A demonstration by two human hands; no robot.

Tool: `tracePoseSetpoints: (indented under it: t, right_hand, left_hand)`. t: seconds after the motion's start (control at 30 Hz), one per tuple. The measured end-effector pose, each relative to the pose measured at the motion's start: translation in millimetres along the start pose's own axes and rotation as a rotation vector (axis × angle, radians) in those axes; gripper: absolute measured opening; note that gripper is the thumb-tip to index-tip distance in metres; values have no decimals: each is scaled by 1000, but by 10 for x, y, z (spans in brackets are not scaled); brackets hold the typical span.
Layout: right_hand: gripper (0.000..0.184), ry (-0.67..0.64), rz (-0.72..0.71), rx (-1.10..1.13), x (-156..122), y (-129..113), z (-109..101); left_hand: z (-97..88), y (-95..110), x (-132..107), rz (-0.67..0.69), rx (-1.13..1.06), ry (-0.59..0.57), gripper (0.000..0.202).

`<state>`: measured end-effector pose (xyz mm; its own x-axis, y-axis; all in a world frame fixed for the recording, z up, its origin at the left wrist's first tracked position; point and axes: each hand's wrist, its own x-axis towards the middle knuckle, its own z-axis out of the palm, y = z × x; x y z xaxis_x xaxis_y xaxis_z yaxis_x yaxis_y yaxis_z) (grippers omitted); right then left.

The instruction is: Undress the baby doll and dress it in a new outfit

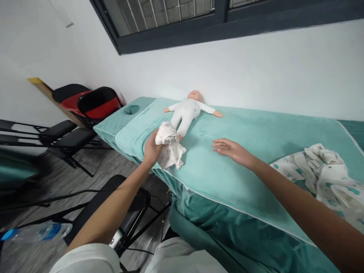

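Observation:
My left hand (152, 147) grips a bunched white baby garment (170, 149) with a faint print, held up over the near edge of the bed. Behind the cloth a baby doll (186, 110) in a white bodysuit lies on its back, arms spread, head toward the wall; its feet are partly hidden by the cloth. My right hand (230, 149) hovers above the green sheet, fingers stretched out and holding nothing. To its right lies a crumpled white cloth (327, 172) with green animal prints, partly covered by my right forearm.
The green-covered massage bed (244, 121) with a face hole (132, 109) stands against the wall below a barred window (170, 15). Folding chairs (98, 102) stand at the left. Near my left arm are another black chair (113, 189) and a water bottle (40, 231).

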<state>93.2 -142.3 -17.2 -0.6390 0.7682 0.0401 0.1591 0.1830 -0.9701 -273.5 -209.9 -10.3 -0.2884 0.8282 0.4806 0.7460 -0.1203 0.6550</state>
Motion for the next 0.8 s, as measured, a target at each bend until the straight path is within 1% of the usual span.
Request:
tracePoseSetpoints:
  t: [0.07,0.1,0.13,0.2,0.3,0.37,0.43,0.53,0.6,0.67,0.73,0.8]
  right_hand:
    - [36,64,-21,-270,-105,379,-99]
    - [31,84,-79,-422,-168,545,-137]
    - [29,80,-164,-549,-232,683,-165]
    - [31,107,-274,-732,-345,865,-194]
    - [32,119,-332,-865,-436,936,-193]
    - [31,116,-348,-892,-446,919,-184]
    - [30,114,-357,-905,-439,899,-177]
    - [30,115,-350,-920,-435,891,-173]
    - [31,119,-349,-921,-441,892,-171]
    - [30,125,-348,-918,-448,890,-169]
    - [30,130,-342,-918,-452,882,-165]
    - [30,136,-335,-918,-455,872,-159]
  left_hand:
    - [-258,-348,-36,-50,177,73,61]
    - [-393,-514,-70,-106,279,85,60]
    - [-528,-671,-115,-193,387,98,60]
    - [-792,-956,-234,-393,571,101,59]
    - [-1141,-1291,-493,-650,739,61,55]
    - [-1326,-1449,-715,-805,813,10,56]
    - [-1463,-1563,-961,-911,858,-29,56]
    - [-1562,-1682,-1326,-966,874,-82,57]
    - [-1549,-1738,-1550,-974,875,-91,58]
    - [-1477,-1777,-1763,-991,876,-59,58]
    - [-1361,-1798,-1973,-1024,871,-24,60]
    - [-1227,-1807,-2177,-1050,858,-39,63]
